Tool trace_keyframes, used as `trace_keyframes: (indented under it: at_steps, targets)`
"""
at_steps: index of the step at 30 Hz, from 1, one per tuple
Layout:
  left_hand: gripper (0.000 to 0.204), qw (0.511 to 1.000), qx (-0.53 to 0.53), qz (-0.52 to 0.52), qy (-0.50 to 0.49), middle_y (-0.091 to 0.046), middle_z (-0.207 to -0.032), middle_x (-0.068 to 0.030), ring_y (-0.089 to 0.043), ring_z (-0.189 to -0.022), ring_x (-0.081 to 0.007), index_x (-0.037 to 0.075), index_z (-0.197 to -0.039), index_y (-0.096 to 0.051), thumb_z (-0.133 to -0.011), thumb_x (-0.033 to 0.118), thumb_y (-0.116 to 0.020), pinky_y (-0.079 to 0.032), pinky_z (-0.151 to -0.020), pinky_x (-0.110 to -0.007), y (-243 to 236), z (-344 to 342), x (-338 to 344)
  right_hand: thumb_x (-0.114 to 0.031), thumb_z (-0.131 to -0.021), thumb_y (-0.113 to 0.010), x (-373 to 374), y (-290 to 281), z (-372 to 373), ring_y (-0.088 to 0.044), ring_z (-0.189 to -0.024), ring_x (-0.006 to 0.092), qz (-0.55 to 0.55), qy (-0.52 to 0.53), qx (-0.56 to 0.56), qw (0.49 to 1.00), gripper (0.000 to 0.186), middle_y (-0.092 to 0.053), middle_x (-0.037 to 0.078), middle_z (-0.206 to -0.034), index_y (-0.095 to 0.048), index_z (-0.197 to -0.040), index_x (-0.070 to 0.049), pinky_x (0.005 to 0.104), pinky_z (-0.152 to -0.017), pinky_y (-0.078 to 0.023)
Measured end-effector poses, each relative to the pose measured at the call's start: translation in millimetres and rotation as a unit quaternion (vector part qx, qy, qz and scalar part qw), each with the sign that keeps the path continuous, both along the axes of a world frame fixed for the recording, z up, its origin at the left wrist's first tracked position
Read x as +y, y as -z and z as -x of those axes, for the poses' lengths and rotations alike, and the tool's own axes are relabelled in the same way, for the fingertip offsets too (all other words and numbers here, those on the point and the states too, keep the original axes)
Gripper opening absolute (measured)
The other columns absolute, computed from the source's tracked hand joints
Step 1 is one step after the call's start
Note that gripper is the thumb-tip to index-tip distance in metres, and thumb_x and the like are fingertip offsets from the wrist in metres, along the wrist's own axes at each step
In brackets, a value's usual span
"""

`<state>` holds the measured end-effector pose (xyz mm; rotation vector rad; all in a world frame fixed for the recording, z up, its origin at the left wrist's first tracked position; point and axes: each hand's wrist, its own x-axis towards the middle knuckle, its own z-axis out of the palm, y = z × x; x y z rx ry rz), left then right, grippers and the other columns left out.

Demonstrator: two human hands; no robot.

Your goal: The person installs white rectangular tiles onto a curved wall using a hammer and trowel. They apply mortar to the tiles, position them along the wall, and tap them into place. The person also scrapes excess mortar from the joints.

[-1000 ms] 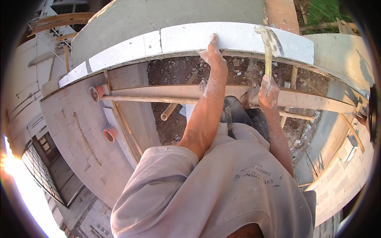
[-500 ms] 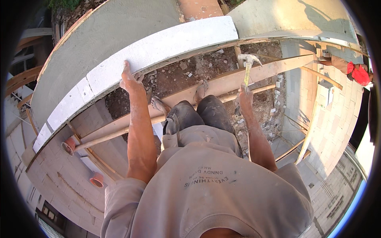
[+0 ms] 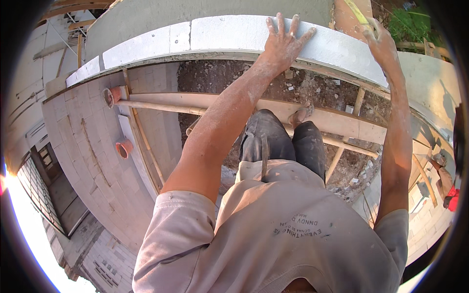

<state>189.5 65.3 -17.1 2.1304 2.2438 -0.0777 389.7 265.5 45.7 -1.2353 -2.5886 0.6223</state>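
Note:
My left hand lies with fingers spread on a row of curved white blocks along the rim of a grey rendered surface. At the upper right, my right hand is closed around the yellow handle of a hammer, raised near the far edge of the blocks; the hammer's head is outside the picture. Below the blocks, my dark-clad legs and one visible sandalled foot rest by a long wooden plank.
Bamboo poles cross beneath me over rubble-strewn soil. Two orange pipe ends protrude from the curved blockwork wall at left. Another person in red is low at the far right. Green plants show at upper right.
My left hand has moved along the blocks and spread its fingers. My right hand, holding the hammer, has risen from beside the plank to the upper right, beyond the blocks.

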Motion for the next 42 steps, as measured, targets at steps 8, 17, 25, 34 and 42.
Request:
trace_keyframes:
  at_steps: [8, 17, 25, 34, 42]
  targets:
    - [0.105, 0.997, -0.058, 0.025, 0.034, -0.037, -0.15, -0.0195, -0.036, -0.132, -0.0518, 0.037, -0.149, -0.034, -0.063, 0.005, -0.084, -0.036, -0.107, -0.067, -6, -3, 24, -0.029, -0.082, -0.065, 76, 188, 135, -0.063, -0.079, 0.018, 0.451, -0.093, 0.327, 0.825, 0.03, -0.067, 0.007, -0.087, -0.069, -0.104, -0.009, 0.0355, -0.066, -0.05]
    - [0.105, 0.998, -0.037, 0.034, 0.024, -0.034, -0.151, -0.0203, -0.034, -0.133, -0.0531, 0.037, -0.15, -0.033, -0.064, 0.004, -0.082, -0.035, -0.107, -0.068, -7, 5, 12, -0.027, -0.077, -0.061, 47, 165, 184, -0.064, -0.068, 0.0242, 0.278, -0.173, -0.145, 0.934, 0.024, -0.067, 0.013, -0.078, -0.069, -0.09, -0.008, 0.0419, -0.057, -0.049]
    - [0.099, 0.998, -0.041, 0.024, 0.033, -0.03, -0.154, -0.0139, -0.035, -0.133, -0.0513, 0.037, -0.149, -0.035, -0.068, -0.003, -0.074, -0.036, -0.108, -0.067, -1, 4, 15, -0.025, -0.08, -0.057, 60, 106, 88, -0.068, -0.075, 0.0362, 0.015, -0.228, -0.102, 0.968, 0.025, -0.069, 0.018, -0.08, -0.07, -0.091, -0.006, 0.05, -0.065, -0.051]
    - [0.109, 0.996, -0.05, 0.062, 0.043, -0.02, -0.156, -0.0223, -0.022, -0.137, -0.057, 0.037, -0.152, -0.026, -0.065, 0.011, -0.085, -0.03, -0.103, -0.079, -6, -16, 21, -0.021, -0.09, -0.058, -25, -52, -184, -0.064, -0.106, 0.0354, -0.015, 0.072, -0.015, 0.997, 0.047, -0.065, 0.027, -0.112, -0.054, -0.13, 0.004, 0.0423, -0.093, -0.047]
    - [0.099, 0.998, 0.041, 0.032, 0.043, -0.014, -0.16, -0.013, -0.023, -0.137, -0.0551, 0.048, -0.147, -0.032, -0.071, 0.001, -0.076, -0.029, -0.104, -0.078, 17, -39, 33, -0.025, -0.089, -0.056, 67, -44, -169, -0.067, -0.084, 0.0319, 0.014, 0.055, -0.091, 0.994, 0.032, -0.069, 0.02, -0.089, -0.064, -0.111, -0.004, 0.045, -0.076, -0.051]
